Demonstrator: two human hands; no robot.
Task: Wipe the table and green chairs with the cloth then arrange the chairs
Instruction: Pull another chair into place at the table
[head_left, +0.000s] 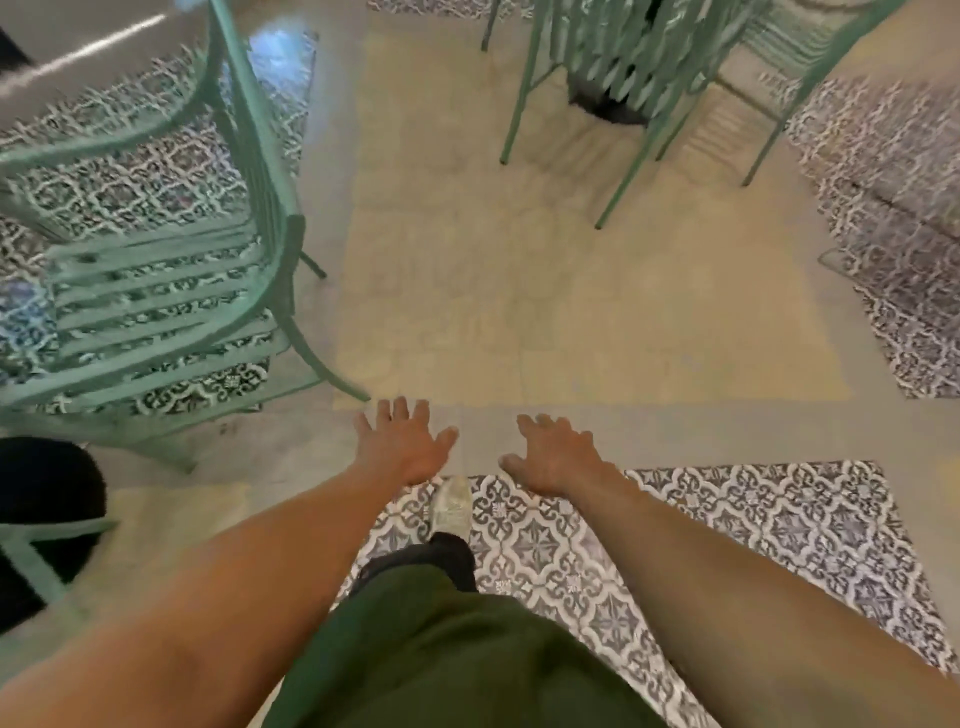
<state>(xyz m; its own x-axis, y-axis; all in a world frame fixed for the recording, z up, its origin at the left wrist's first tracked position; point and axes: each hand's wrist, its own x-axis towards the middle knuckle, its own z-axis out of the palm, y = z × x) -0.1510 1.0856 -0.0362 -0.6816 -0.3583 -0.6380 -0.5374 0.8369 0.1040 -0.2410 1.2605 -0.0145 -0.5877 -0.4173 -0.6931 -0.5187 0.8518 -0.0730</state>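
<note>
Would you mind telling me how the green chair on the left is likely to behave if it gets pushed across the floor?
The chair looks like a thin-tubed frame with a slatted seat, so it is probably stiff and fairly light for its size. Its narrow legs stand on smooth tile, so it should slide rather than grip. A push high on the back might tip it.

place: café or patio | green slatted chairs; patterned floor tiles
</note>
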